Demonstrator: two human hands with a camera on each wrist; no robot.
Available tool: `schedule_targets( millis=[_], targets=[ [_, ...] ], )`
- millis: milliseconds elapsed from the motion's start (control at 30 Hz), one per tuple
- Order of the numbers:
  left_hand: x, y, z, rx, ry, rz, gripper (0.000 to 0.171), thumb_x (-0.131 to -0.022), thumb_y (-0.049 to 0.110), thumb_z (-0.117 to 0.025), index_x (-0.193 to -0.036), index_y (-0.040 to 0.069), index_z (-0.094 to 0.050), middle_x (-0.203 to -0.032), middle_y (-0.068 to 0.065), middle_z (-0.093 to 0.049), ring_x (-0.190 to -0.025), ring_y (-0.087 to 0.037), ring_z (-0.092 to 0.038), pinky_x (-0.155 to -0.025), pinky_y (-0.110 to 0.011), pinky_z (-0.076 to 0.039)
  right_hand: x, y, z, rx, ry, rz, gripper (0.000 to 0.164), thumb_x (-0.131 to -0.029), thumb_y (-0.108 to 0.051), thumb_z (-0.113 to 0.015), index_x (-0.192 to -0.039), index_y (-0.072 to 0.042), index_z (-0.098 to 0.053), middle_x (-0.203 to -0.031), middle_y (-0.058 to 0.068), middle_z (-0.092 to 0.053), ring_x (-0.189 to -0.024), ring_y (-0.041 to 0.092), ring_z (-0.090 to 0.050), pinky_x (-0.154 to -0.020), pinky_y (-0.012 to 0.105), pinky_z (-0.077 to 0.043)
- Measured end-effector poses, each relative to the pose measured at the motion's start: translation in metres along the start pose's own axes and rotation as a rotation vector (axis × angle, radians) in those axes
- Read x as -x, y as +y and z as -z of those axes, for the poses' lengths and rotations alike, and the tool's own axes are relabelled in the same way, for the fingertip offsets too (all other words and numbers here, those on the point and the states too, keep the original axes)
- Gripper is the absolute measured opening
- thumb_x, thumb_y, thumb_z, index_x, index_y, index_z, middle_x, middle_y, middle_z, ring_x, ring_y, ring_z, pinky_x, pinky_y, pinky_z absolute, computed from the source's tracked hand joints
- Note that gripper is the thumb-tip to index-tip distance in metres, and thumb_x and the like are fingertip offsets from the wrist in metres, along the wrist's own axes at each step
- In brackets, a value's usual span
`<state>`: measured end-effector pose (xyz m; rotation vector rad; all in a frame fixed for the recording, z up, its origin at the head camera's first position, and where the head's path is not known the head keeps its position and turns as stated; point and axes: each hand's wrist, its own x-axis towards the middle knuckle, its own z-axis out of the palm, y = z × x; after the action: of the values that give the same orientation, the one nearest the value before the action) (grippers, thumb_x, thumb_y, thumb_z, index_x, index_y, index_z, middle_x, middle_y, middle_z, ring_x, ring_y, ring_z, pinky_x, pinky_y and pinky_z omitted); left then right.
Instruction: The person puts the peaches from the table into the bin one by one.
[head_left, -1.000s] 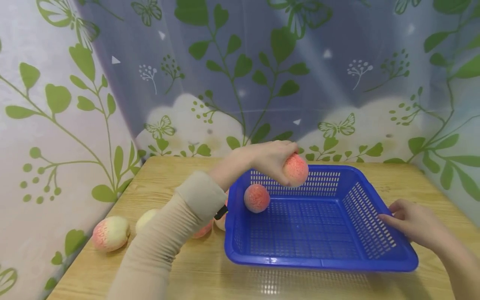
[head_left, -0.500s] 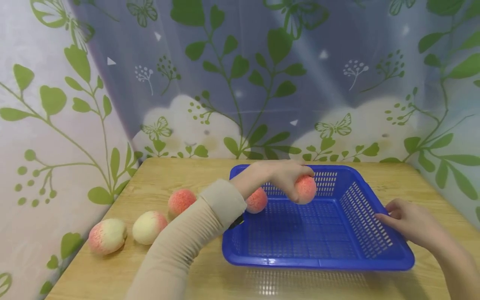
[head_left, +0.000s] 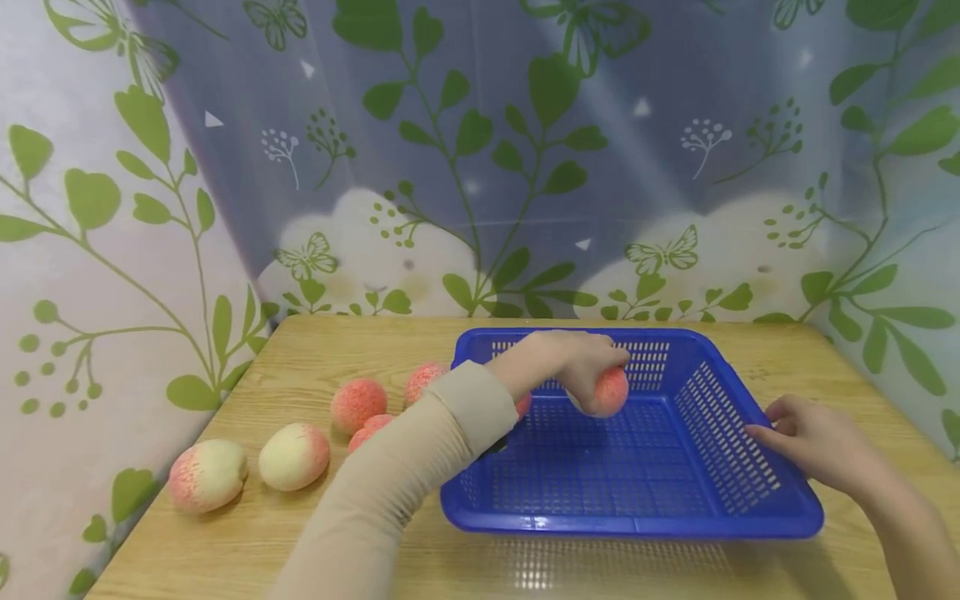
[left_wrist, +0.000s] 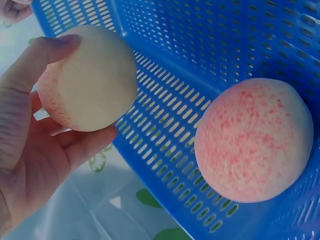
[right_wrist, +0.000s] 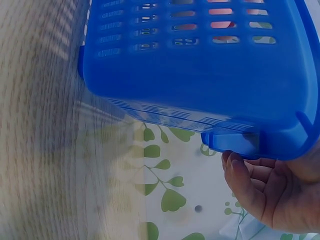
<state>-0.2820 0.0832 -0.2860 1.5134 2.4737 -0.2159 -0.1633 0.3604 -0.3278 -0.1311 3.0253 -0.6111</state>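
Head view, and it's the left hand (head_left: 588, 367) over the blue basket (head_left: 630, 527), gripping a peach (head_left: 612, 392) from above, a hold that probably helps the fingers clear the rim. Behind the sleeve (head_left: 397, 467) peeps a second peach (head_left: 522, 406), lying inside the basket near its left wall. Over on the right, the right hand (head_left: 813, 446) has the basket's side rim, thumb over the edge, fingers curled outside, seemingly to steady it. Left of the basket, pale peaches (head_left: 294, 457) and redder peaches (head_left: 358, 406) sit on the wooden table (head_left: 337, 342), loosely bunched, presumably within easy reach of the left hand.

Left wrist view now: thumb on one side of the held peach, fingers on the other, the hand spread just as wide as the fruit. It's apart from the peach in the basket; whether it touches the basket floor, I can't tell.

Right wrist view: bent fingers close at the basket's lip by the moulded handle (right_wrist: 235, 143), little gap showing, nothing else in that hand.
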Motion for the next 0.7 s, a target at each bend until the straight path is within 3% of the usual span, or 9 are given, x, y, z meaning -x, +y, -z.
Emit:
schedule_targets(
  millis=[233,500,700],
  targets=[
    [-0.013,0.007,-0.006,-0.058,-0.076,0.041,0.052,-0.077,0.031,-0.068,-0.123,0.019,-0.047,-0.105,0.005,-0.050,-0.096,-0.009,-0.049,-0.075,-0.025,-0.043,0.000,0.002,-0.002,0.001,0.010,0.005,0.052,-0.091,-0.035,-0.057,-0.103,0.015,-0.051,-0.083,0.019,-0.064,-0.075,0.033,-0.061,-0.059,0.043,-0.049],
    [-0.026,0.022,-0.014,-0.244,-0.206,0.123,0.079,-0.071,0.025,-0.077,-0.140,0.029,-0.038,-0.126,0.009,-0.050,-0.115,-0.011,-0.045,-0.090,-0.028,-0.040,0.001,0.003,-0.002,-0.008,0.017,0.009,0.050,-0.092,-0.034,-0.057,-0.103,0.015,-0.051,-0.083,0.019,-0.064,-0.075,0.032,-0.061,-0.059,0.042,-0.049],
    [-0.034,0.033,-0.016,-0.285,-0.262,0.120,0.072,-0.071,0.018,-0.075,-0.133,0.032,-0.041,-0.121,0.010,-0.051,-0.107,-0.008,-0.047,-0.082,-0.025,-0.042,0.002,0.002,-0.002,-0.007,0.009,0.022,0.051,-0.091,-0.034,-0.057,-0.104,0.015,-0.051,-0.085,0.020,-0.065,-0.077,0.034,-0.062,-0.060,0.043,-0.050]
  ],
)
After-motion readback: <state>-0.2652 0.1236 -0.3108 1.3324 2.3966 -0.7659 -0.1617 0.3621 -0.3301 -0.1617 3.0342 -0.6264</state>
